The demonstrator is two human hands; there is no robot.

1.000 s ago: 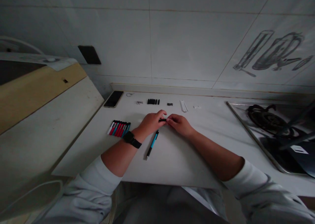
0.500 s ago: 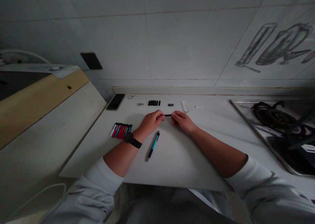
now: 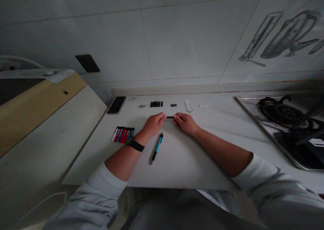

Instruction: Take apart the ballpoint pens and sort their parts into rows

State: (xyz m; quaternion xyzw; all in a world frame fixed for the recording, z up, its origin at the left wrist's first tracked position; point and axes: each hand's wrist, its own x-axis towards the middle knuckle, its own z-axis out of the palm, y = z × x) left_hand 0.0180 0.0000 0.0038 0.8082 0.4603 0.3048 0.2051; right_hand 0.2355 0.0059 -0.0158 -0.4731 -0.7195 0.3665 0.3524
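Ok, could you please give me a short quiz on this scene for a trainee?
1. True or false: the phone lies beside the stove.
2. Which wrist bears the watch? A left, B right.
3. What do the left hand and right hand pinch between them?
Key: 1 false, they lie at opposite ends of the counter; 2 A; 3 a short black piece.

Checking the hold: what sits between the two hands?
A short black rod, pinched at its ends by the left hand and right hand, seen in the head view.
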